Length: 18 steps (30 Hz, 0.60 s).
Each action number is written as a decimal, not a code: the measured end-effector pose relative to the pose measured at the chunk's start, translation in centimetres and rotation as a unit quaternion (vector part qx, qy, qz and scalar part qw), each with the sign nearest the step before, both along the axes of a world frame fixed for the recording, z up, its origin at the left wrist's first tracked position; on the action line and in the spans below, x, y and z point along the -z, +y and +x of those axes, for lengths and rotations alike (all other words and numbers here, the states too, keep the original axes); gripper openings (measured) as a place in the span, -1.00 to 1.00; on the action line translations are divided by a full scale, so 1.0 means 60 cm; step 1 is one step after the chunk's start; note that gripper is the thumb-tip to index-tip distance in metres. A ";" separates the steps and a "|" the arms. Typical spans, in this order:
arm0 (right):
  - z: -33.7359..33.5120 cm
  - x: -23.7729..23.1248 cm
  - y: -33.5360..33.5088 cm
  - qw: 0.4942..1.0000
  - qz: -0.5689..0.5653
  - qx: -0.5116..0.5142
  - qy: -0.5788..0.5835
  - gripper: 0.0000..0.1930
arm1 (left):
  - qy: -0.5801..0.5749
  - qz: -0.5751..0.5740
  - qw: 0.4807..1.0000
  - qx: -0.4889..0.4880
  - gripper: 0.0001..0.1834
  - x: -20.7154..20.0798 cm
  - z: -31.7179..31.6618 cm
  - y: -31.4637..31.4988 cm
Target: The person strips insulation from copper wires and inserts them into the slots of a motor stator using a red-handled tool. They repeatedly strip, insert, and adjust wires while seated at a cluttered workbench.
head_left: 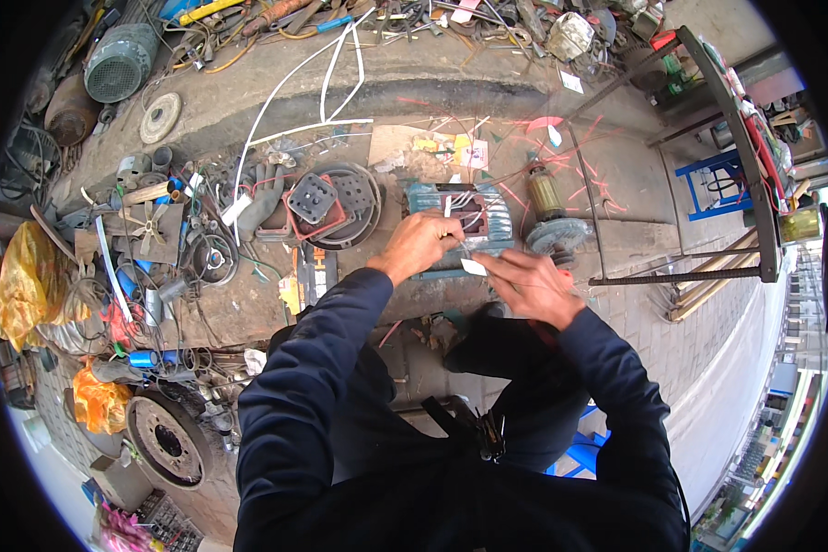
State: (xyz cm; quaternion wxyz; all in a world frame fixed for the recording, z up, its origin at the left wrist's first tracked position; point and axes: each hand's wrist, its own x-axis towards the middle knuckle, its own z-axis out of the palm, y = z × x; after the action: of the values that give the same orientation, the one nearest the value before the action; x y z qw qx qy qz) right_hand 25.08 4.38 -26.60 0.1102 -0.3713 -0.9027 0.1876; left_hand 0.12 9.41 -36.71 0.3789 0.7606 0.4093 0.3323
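A blue-green finned electric motor housing lies on the dusty ground in front of me, several white leads rising from the dark opening in its side. Over its near edge, my left hand is closed in a pinch; what is between its fingertips is too small to name. Beside it, my right hand is also closed, its fingertips nearly meeting the left ones. A small flat white piece sticks out from the right fingers. To the right stands a motor rotor on a round grey end plate.
Left of the motor housing, a round dark tray holds a box-shaped part. A work glove, wires and metal parts crowd the left. Red wire scraps litter the right, near a metal frame and a blue stool.
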 end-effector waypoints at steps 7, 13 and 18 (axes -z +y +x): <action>0.040 0.001 -0.009 0.994 -0.090 0.063 -0.027 -0.54 | 0.002 -0.003 1.000 0.003 -0.89 -0.004 0.000 -0.003; 0.036 0.035 0.040 0.987 -0.111 0.090 0.080 -0.66 | 0.000 -0.026 1.000 0.001 -0.89 -0.011 0.000 -0.005; 0.011 0.047 0.038 0.985 -0.130 0.074 0.084 -0.79 | 0.016 -0.013 1.000 -0.002 -0.87 -0.015 0.000 -0.004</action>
State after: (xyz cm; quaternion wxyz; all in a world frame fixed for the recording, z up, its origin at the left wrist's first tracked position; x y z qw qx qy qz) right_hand 25.72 6.67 -29.40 0.1503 -0.4310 -0.8281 0.3254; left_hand 0.10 9.17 -35.79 0.3810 0.7603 0.4211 0.3153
